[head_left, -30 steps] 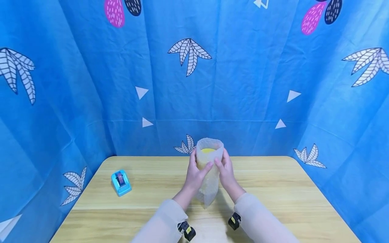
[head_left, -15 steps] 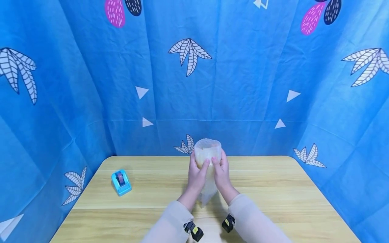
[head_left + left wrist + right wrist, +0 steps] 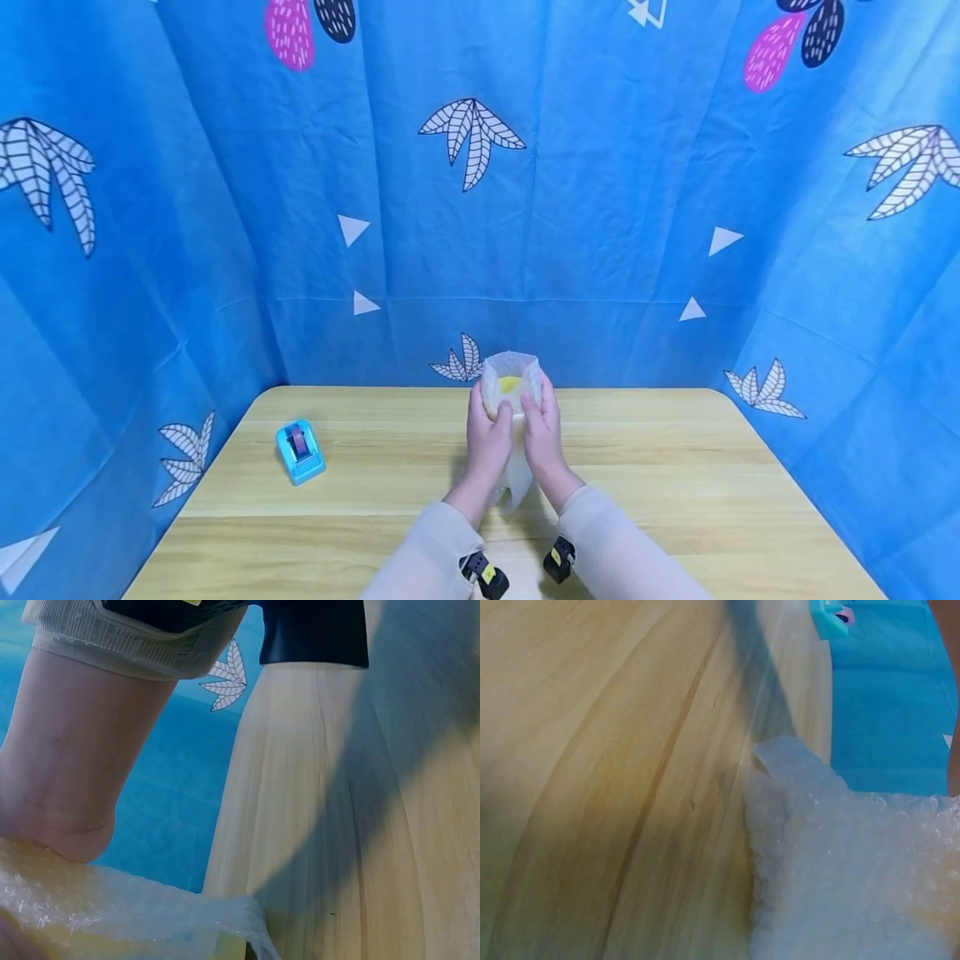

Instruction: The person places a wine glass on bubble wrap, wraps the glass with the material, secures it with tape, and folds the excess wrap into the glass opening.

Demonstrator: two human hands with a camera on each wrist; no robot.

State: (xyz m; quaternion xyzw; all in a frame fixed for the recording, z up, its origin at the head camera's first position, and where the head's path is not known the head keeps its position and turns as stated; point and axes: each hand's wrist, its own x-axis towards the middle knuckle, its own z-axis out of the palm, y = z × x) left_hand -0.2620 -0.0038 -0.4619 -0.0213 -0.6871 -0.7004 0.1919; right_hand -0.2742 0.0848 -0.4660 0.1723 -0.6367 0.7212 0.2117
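A sheet of bubble wrap (image 3: pixel 512 362) stands rolled into an upright tube over the middle of the table. Inside its open top shows something yellow (image 3: pixel 510 384); the kind cannot be told. My left hand (image 3: pixel 487 435) grips the tube from the left and my right hand (image 3: pixel 543 429) from the right, both thumbs on the near side close together. Loose wrap hangs below the hands. In the left wrist view the bubble wrap (image 3: pixel 161 904) lies under the wrist, with yellow showing through. The right wrist view has the bubble wrap (image 3: pixel 832 862) large, the right hand out of sight.
A light blue tape dispenser (image 3: pixel 300 452) sits on the left part of the wooden table (image 3: pixel 637 467). Blue patterned cloth (image 3: pixel 600 208) hangs behind the table and at both sides. A small black wrist camera (image 3: pixel 487 577) hangs at the left cuff.
Both hands have drawn closer together around the bubble wrap and sunk slightly with it. The yellow thing inside, hidden half a second ago, shows again at the top. The tape dispenser has stayed put.
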